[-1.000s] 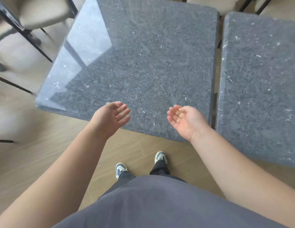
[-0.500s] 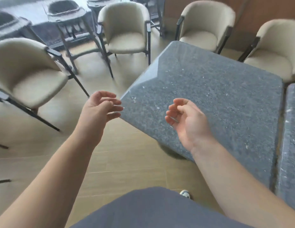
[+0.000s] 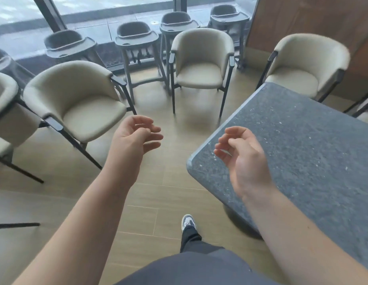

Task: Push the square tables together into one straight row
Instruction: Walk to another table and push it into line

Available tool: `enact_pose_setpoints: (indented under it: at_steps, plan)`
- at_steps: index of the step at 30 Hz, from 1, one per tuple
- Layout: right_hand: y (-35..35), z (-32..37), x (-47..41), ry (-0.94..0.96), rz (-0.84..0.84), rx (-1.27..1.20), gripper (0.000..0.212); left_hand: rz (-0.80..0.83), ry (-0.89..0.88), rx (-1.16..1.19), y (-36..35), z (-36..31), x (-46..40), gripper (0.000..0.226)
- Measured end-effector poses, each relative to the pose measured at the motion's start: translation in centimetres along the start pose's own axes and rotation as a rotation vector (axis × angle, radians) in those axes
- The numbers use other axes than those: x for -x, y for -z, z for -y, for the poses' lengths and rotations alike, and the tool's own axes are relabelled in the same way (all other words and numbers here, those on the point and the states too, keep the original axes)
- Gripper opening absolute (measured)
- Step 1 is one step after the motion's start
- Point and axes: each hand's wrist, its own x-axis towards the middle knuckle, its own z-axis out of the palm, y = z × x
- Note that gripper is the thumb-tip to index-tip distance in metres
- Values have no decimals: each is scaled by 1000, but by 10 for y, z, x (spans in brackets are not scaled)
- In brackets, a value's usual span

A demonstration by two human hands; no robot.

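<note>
**Spotter:** Where's the table you're meant to shift?

**Me:** The square table [image 3: 302, 157] fills the right of my view, a dark speckled worktop with its near-left corner pointing toward me and a round pedestal base showing under the near edge. I see only this one table; any other table in the row lies outside the view, so I cannot tell whether a gap remains.

**Spotter:** And your hands?

**Me:** My right hand [image 3: 243, 159] hangs above that near-left corner, palm turned inward, fingers [image 3: 221, 153] loosely curled and apart, pinching nothing; I can't say for certain it clears the surface, but it doesn't look to be pressing. My left hand [image 3: 134, 138] is out over the wooden floor [image 3: 158, 194], well apart from the table, its fingers also relaxed, half-curled and holding nothing.

**Spotter:** So which step is this?

**Me:** I'd judge it a walk between pushes: one foot is forward and neither hand is set on an edge.

**Spotter:** What does the next move need?

**Me:** Probably both palms flat on the left edge, pushing level toward the right so the top slides without swinging. The cream chairs [image 3: 80, 103] to the left and beyond, and the grey high chairs [image 3: 135, 38] by the window, stand clear of that path.
</note>
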Motion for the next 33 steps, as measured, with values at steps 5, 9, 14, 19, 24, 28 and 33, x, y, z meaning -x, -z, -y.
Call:
enact_pose_setpoints:
  at_steps: [5, 9, 14, 19, 24, 28, 33]
  plan:
    - [-30, -15, -79, -5, 3, -4, 25, 30, -10, -44, 10, 4, -79, 26]
    - [-54, -19, -157, -31, -26, -18, 26, 52, -42, -113, 16, -2, -158, 26]
    - [-89, -9, -245, -10, -46, 0, 26, 67, -67, -112, 14, -13, -248, 26]
    - [-126, -11, -300, 17, -63, -5, 25, 124, -48, -68, 16, -14, -321, 25]
    - [-160, -32, -359, 40, -177, 57, 25, 188, -26, -77, 30, -4, -423, 26]
    - [-195, -53, -411, 79, -336, 29, 25, 289, 9, -51, 46, 3, -509, 27]
    - [-250, -59, -467, 104, -486, 11, 29, 441, 40, -97, 53, -10, -600, 28]
